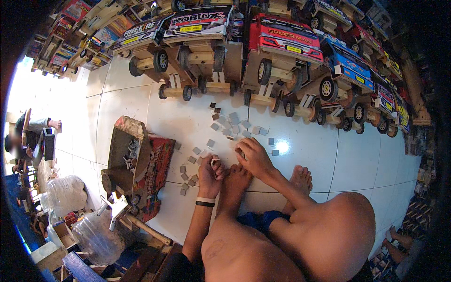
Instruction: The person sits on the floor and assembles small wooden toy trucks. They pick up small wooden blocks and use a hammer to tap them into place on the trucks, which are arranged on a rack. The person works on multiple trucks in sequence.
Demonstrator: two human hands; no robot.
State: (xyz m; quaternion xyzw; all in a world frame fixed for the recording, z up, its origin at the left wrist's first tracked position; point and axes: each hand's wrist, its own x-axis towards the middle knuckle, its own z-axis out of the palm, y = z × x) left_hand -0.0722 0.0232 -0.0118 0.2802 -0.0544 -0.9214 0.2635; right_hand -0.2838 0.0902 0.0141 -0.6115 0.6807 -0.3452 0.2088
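Note:
My left hand (210,178) is closed beside my foot, with a small pale block (215,161) pinched between thumb and fingers. To its right, my right hand (255,157) has its fingers bent down and drawn together just above the floor. Whatever lies between those fingertips is too small and hidden to make out. Many small grey square pieces (235,121) lie loose on the white tiles, densest just beyond my right hand. More grey squares (192,160) are strewn to the left of my left hand.
Wooden toy trucks (286,40) with black wheels stand in rows across the far side. At left, an open wooden truck body (128,123) holds small parts. Near it are a wooden handle (149,231) and clear plastic jugs (66,195). Another person (35,134) sits far left; someone's feet (397,242) show lower right.

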